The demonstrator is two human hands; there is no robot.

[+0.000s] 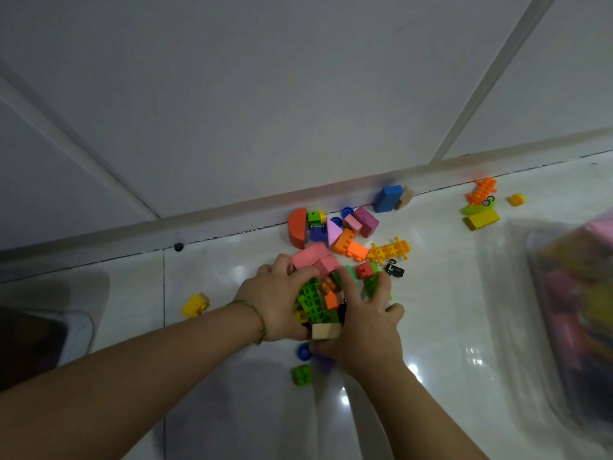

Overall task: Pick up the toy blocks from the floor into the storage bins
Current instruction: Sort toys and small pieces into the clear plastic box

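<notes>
Left hand (278, 300) and right hand (368, 330) bunch a heap of blocks (316, 302) on the floor (447, 293)
Nearest us a green brick (302, 374) lies loose; we see both hands curled round the heap, green, orange and one wooden piece squeezed between them; blurred storage bin (570, 293) at right edge; farther, orange half-round (297, 227) and blue block (387, 198) sit against the wall (265, 111)

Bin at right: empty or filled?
Holds something: blurred coloured shapes show through the clear bin wall. How full, cannot tell.
</notes>
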